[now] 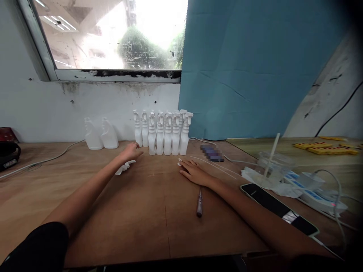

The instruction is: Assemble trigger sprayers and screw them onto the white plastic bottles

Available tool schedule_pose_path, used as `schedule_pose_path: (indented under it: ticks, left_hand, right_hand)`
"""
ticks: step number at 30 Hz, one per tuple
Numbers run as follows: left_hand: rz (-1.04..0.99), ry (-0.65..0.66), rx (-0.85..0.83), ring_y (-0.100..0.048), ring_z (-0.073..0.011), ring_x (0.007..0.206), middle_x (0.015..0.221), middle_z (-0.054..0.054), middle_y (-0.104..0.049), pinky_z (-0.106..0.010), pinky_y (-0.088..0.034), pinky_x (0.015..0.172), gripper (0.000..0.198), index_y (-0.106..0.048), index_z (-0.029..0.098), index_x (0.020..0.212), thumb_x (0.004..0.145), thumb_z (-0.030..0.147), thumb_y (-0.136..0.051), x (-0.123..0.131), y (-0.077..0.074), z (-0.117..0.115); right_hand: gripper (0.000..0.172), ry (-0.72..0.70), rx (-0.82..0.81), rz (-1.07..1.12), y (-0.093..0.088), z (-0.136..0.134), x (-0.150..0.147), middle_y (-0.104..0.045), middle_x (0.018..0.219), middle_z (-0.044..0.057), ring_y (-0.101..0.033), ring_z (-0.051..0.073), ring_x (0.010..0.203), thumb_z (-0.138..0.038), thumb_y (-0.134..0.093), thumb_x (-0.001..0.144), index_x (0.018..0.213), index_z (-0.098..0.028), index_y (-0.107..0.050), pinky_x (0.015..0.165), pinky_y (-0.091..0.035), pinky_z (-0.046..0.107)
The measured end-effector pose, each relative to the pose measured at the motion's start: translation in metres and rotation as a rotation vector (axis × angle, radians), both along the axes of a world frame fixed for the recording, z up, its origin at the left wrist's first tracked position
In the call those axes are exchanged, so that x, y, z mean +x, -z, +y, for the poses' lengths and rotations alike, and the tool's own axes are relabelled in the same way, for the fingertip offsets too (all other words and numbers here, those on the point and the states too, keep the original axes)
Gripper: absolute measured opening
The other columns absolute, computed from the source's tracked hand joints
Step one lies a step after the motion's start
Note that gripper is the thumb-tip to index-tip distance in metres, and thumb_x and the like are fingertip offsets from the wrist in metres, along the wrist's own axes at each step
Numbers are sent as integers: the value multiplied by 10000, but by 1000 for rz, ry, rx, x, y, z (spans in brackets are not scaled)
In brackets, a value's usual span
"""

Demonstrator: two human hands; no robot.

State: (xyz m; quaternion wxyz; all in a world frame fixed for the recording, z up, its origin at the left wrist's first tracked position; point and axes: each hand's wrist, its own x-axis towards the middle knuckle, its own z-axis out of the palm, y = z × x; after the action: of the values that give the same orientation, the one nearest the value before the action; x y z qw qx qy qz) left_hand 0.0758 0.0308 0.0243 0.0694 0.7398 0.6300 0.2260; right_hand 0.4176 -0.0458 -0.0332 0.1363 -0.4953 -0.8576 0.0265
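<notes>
Now the left hand [131, 152] reaches, loosely spread and grasping nothing, to the spray bottles [163, 133] at the worktop's [113, 219] far edge, above a loose trigger [124, 167]. Flat and released, the right hand [195, 173] lies near a screwdriver [199, 202].

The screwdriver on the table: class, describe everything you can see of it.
The screwdriver is small and slim, with a dark, partly see-through handle and a thin metal shaft. It lies flat on the wooden table, pointing roughly away from the person, its far end just below the right hand. The tip is too small to make out. Whether the wrist touches it cannot be told.
</notes>
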Motion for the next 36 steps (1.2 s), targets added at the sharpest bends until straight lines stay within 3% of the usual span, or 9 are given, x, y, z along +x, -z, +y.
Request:
schedule_pose_path:
  ticks: [4,8,12,15,18,21,25,30,36]
  left_hand:
    - [137,-4,-71,-482,-431,1178,1141,-188,-636,-449,-385,955,464,-693,151,854,587,530,-703,-32,3,-21]
    - [160,113,-123,-603,-353,1008,1015,-143,-684,-385,-450,861,428,-695,176,865,643,540,-661,-29,9,-32]
    - [131,312,-83,-612,-296,1018,1054,-95,-678,-323,-461,869,377,-685,210,977,658,411,-695,3,11,-52]
    - [79,476,-59,-622,-233,1028,1117,-48,-671,-277,-462,895,443,-633,259,1165,722,286,-640,32,18,-83]
    - [-137,638,-16,-608,-204,1074,1219,-41,-637,-271,-463,923,536,-567,253,1274,743,182,-586,54,30,-115]
    - [-422,631,-44,-637,-181,1009,1165,-50,-667,-262,-498,865,444,-594,211,1236,797,179,-538,63,42,-136]
    - [-519,545,-104,-662,-163,854,1018,-50,-711,-247,-519,749,369,-611,177,1203,854,269,-530,62,46,-142]
    - [-543,677,-131,-653,-157,937,1077,-54,-695,-217,-510,739,413,-523,175,1249,837,209,-528,61,46,-142]
    - [-491,690,-69,-637,-131,823,996,-27,-682,-203,-484,653,292,-467,204,1141,853,219,-507,61,52,-142]
  right_hand:
    - [538,-31,113,87,0,4,0,-450,1443,128,-401,302,1307,-352,-479,917,1419,-170,-416,1059,-337,489]
    - [418,-67,269,188,-4,6,2,-581,1303,130,-507,279,1212,-269,-475,906,1310,-179,-538,1029,-382,461]
    - [289,-92,325,310,-9,4,4,-662,1151,121,-582,269,1093,-244,-483,896,1128,-183,-645,961,-435,436]
    - [174,-101,286,440,-15,-1,0,-694,950,98,-630,244,926,-261,-527,876,935,-186,-673,863,-479,395]
    - [119,-110,199,575,-23,-12,-10,-688,847,58,-639,215,820,-290,-587,841,853,-191,-652,793,-499,361]
    - [129,-153,110,684,-30,-28,-23,-701,859,43,-651,198,816,-298,-609,837,875,-191,-667,801,-504,347]
    - [147,-301,-42,783,-36,-50,-42,-717,900,36,-659,186,868,-327,-634,849,887,-202,-703,828,-503,320]
    - [221,-355,-208,804,-33,-63,-59,-686,847,40,-629,168,796,-389,-639,855,903,-187,-716,721,-493,285]
    - [280,-406,-226,674,-27,-61,-58,-527,758,14,-514,127,668,-422,-590,890,942,-181,-723,603,-418,246]
